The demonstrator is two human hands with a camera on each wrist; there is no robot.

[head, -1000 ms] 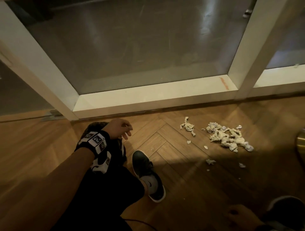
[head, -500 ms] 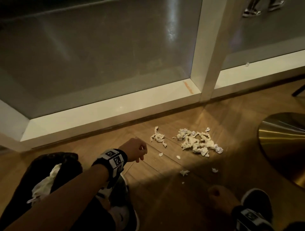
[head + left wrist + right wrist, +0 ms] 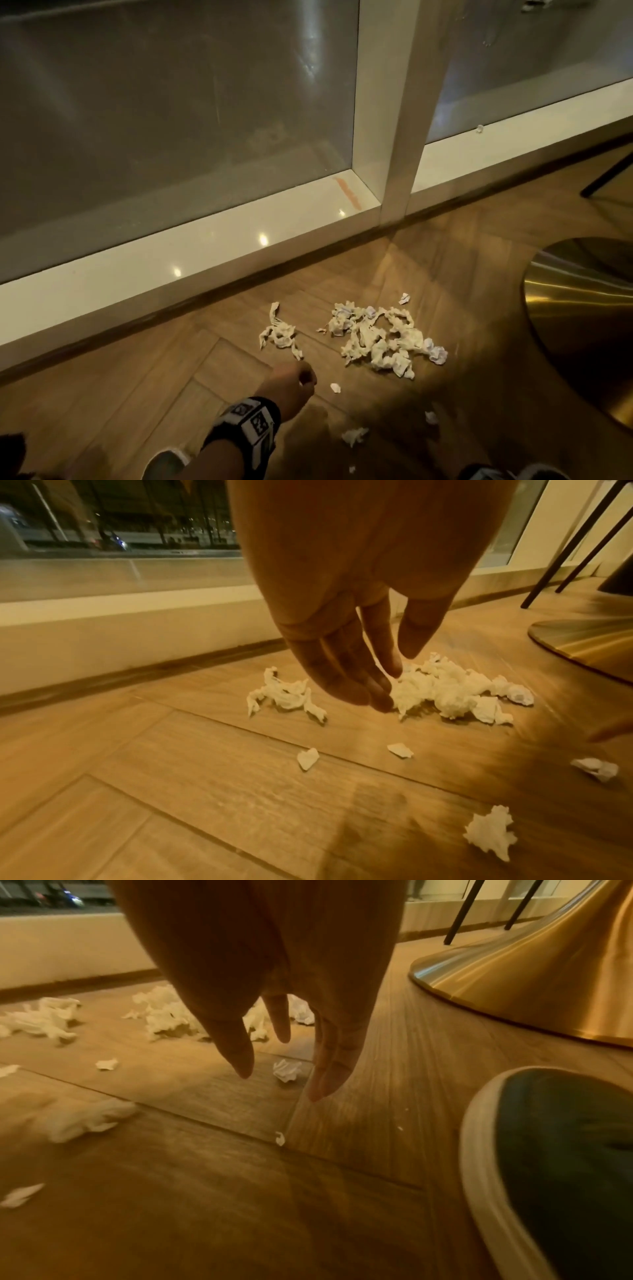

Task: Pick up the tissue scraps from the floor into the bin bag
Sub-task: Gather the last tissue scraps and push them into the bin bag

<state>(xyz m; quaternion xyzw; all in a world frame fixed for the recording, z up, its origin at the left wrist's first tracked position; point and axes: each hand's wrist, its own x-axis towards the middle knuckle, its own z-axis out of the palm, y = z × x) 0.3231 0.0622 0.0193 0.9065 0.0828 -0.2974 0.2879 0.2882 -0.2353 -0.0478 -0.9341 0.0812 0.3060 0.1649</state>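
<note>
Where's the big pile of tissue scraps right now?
Head view: big pile lies on the floor right of centre, between a smaller clump and the brass table base.

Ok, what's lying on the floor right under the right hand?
Below the open right hand, a small crumpled white tissue ball lies on the wooden herringbone floor, untouched. The palm hides part of the large tissue pile beyond.

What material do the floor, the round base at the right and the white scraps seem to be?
Floor: wood or wood-look planks, matte, with grain and herringbone seams. Round base: likely brushed metal, gold-coloured, with streaked reflections. White scraps: thin tissue paper, crumpled and torn.
</note>
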